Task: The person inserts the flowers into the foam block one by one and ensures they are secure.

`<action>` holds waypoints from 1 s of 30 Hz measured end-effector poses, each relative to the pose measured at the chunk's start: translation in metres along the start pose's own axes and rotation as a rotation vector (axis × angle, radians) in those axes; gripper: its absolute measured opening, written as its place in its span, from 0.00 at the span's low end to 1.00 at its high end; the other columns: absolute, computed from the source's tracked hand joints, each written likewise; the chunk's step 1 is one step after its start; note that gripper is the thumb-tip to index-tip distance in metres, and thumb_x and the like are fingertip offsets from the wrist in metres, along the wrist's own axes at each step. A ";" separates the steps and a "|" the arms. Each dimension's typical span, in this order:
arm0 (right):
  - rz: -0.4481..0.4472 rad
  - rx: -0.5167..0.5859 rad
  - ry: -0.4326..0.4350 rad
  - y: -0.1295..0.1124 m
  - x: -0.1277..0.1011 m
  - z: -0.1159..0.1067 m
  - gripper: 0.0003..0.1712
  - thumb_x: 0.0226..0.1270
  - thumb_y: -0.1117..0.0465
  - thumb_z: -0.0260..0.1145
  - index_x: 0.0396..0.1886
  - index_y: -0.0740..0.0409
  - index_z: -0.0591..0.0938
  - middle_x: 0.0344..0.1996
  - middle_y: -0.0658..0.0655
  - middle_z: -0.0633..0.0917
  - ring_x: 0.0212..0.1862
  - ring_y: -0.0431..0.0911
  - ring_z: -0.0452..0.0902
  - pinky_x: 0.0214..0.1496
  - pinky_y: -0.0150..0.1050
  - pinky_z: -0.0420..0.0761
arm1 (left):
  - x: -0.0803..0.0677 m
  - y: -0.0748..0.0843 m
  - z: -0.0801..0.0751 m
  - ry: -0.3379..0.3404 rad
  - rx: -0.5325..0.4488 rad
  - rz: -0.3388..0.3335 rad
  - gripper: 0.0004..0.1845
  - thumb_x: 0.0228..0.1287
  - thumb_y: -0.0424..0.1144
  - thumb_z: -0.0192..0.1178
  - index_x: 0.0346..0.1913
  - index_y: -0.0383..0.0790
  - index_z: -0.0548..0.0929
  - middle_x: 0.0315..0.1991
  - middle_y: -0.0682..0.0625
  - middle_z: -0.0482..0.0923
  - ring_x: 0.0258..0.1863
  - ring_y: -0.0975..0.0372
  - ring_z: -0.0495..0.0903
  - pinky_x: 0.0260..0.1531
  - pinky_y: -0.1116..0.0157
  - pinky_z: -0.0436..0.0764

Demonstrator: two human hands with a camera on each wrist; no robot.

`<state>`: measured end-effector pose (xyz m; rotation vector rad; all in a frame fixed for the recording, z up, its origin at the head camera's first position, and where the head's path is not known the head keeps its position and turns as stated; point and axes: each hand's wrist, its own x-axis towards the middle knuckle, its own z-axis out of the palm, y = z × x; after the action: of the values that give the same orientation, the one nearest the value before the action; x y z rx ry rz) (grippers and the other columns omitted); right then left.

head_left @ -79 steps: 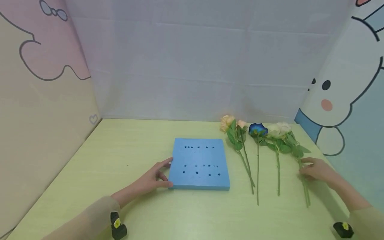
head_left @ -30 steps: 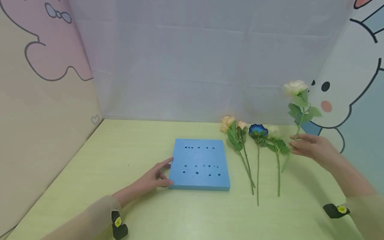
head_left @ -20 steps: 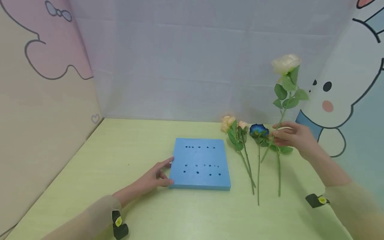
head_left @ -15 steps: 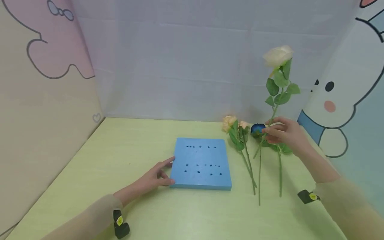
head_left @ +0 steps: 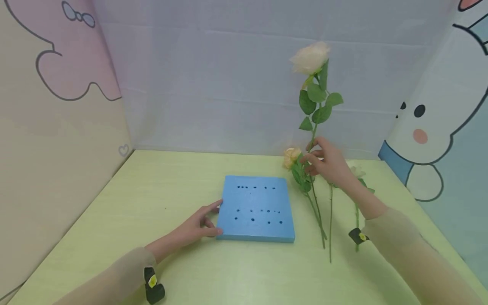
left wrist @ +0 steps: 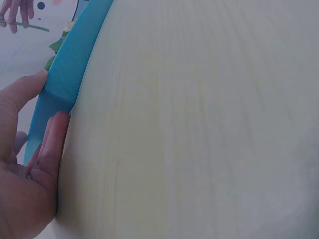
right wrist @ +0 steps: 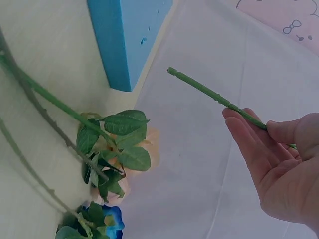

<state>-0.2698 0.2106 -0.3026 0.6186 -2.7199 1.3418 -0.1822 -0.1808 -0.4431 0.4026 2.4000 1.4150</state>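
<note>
Backdrop (head_left: 213,80): pale sheet, hung upright behind the blue board (head_left: 251,197).
Table (head_left: 171,173): light yellow-green top, beneath the board.
Board: flat, square-sided, pierced with small dark holes in rows; lies on the table.
White flower (head_left: 317,93): long green stem, several leaves; held in the air, bloom uppermost, to the right of the board and beyond its far edge, its lower stem end free and apart from the board.
Loose flowers: lying right of the board, blooms away from the person. Nearest it, a yellow flower (head_left: 303,184); just beside, a second bloom, apparently pale pink, partly covered by leaves (right wrist: 119,185); next, a blue flower (right wrist: 114,221); farthest, a cream flower (head_left: 357,171).
Right hand (head_left: 329,163): raised, right of the board; thumb and fingertips pinch the white flower's stem.
Left hand (head_left: 196,226): at the board's left side; thumb and forefinger spread well apart, fingertips touching its edge, grasping nothing.
Wrist devices (head_left: 153,286): two, black, yellow-marked; nearer the person than the board's middle.
</note>
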 end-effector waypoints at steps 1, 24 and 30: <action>-0.008 -0.003 -0.011 -0.002 0.004 0.004 0.13 0.78 0.60 0.54 0.53 0.64 0.68 0.44 0.70 0.87 0.31 0.44 0.88 0.33 0.36 0.85 | 0.000 0.000 0.000 0.001 -0.001 0.000 0.46 0.61 0.45 0.69 0.78 0.55 0.55 0.73 0.40 0.61 0.40 0.60 0.80 0.38 0.69 0.77; -0.234 -0.011 0.013 -0.036 0.075 0.094 0.08 0.76 0.63 0.55 0.46 0.65 0.75 0.36 0.63 0.85 0.35 0.52 0.88 0.37 0.43 0.86 | -0.002 -0.001 -0.002 -0.023 -0.015 0.038 0.46 0.62 0.45 0.69 0.78 0.56 0.54 0.72 0.41 0.61 0.41 0.59 0.80 0.39 0.68 0.78; -0.252 -0.055 -0.099 -0.033 0.083 0.110 0.07 0.77 0.62 0.55 0.46 0.62 0.73 0.37 0.63 0.85 0.36 0.53 0.88 0.35 0.38 0.86 | -0.001 -0.001 -0.001 -0.014 -0.007 0.027 0.46 0.61 0.46 0.69 0.78 0.57 0.55 0.72 0.41 0.62 0.41 0.60 0.81 0.39 0.68 0.78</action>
<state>-0.3193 0.0801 -0.3289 1.0082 -2.6308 1.2022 -0.1822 -0.1826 -0.4438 0.4440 2.3862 1.4270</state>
